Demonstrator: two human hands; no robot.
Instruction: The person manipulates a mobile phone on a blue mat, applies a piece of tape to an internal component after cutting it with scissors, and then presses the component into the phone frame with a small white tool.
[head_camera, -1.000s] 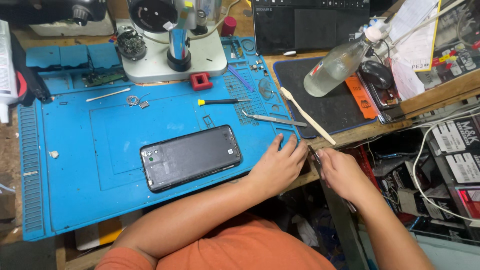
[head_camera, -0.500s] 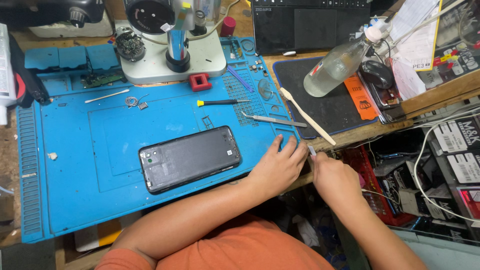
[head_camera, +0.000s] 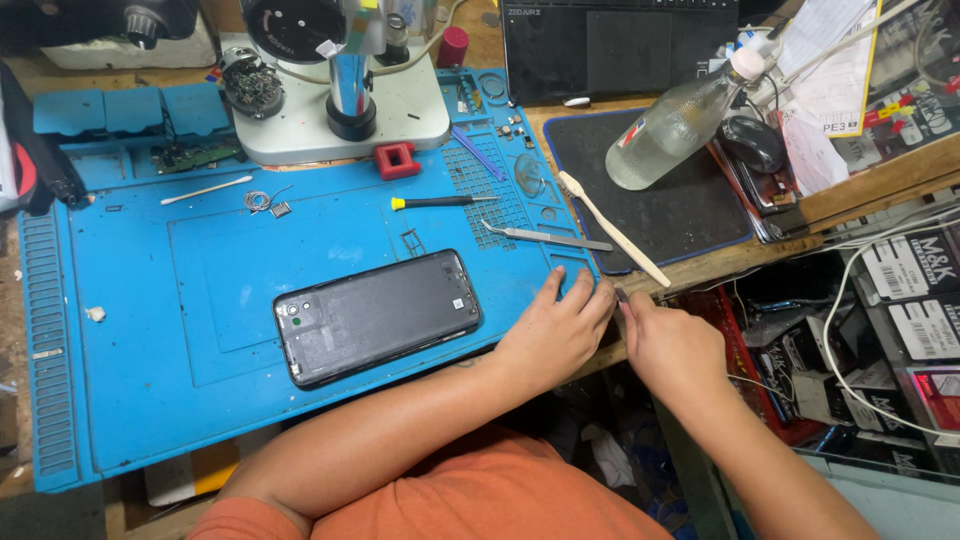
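Note:
A dark phone (head_camera: 378, 315) lies back up on the blue work mat (head_camera: 150, 300), its camera end to the left. My left hand (head_camera: 555, 332) rests flat on the mat's front right corner, just right of the phone, fingers spread and holding nothing. My right hand (head_camera: 672, 345) sits beside it at the table's front edge. Its thumb and fingers pinch a small dark object (head_camera: 622, 295) close to my left fingertips; I cannot make out what it is.
Metal tweezers (head_camera: 545, 236), a yellow-handled screwdriver (head_camera: 440, 202) and a pale spudger stick (head_camera: 612, 228) lie behind my hands. A microscope base (head_camera: 340, 110) stands at the back, with a clear bottle (head_camera: 675, 125) on a black pad (head_camera: 690, 215) to its right. Boxes and cables fill the space below right.
My right hand has moved up from below the table edge to meet my left fingertips. My left hand and the phone have stayed put.

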